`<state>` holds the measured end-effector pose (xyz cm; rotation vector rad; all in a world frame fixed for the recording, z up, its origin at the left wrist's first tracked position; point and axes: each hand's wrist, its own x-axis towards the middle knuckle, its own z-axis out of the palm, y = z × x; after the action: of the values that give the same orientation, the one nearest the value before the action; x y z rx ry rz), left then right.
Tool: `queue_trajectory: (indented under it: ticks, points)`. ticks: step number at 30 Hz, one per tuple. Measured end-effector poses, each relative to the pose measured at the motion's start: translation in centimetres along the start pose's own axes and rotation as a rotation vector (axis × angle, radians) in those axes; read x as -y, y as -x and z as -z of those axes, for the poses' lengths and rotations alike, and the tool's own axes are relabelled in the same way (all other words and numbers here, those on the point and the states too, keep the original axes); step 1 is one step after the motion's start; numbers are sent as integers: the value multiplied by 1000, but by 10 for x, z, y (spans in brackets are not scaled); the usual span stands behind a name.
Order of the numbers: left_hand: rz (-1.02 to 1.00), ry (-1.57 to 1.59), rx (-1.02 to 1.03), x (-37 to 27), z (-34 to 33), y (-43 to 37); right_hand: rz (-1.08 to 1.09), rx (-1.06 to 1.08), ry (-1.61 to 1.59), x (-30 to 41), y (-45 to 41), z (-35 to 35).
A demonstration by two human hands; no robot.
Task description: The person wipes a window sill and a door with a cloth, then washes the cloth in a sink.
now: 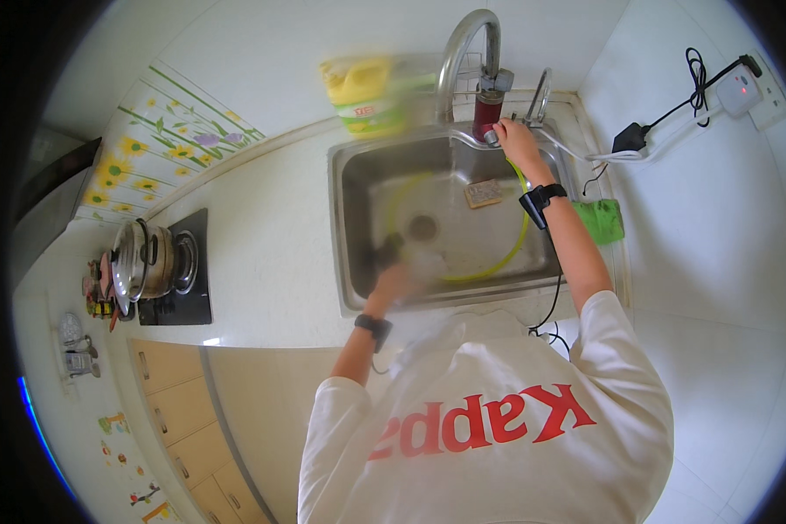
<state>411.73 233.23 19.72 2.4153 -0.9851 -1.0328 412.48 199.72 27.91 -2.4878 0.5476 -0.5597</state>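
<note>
My right hand grips the small metal handle at the base of the faucet, beside its dark red body. My left hand is low in the stainless steel sink, at its near left, and is blurred. A dark, smeared thing is at its fingers; whether the hand holds it cannot be told. A thin yellow-green loop, a hose or a rim, curves around the sink. A brownish sponge or block lies right of the drain.
A yellow and green bottle or pack stands behind the sink. A second, thinner tap rises at back right. A green cloth lies on the right ledge. Power cords hang near the wall. A steel pot stands on the gas hob.
</note>
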Motion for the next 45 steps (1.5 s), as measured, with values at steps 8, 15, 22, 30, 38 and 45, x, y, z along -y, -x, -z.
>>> queue_trajectory:
  ticks: [8, 15, 22, 30, 38, 45]
  points:
    - [20, -74, -86, 15, -32, -18, 9, -34, -60, -6, 5, -4]
    - [-27, 37, 150, -22, -4, -4, -85, 39, -310, -16, 21, -10]
    - [-162, 79, -88, -8, -17, -4, -153, -10, -404, -11, 48, -23]
    - [-54, 76, -18, -19, -10, -3, -117, -204, -238, -4, 63, -15]
    - [44, 55, 193, -25, 0, -3, -10, -184, -73, 5, 16, 1]
    - [-65, 272, 91, -39, 29, 36, -133, -125, -167, 5, 14, -5]
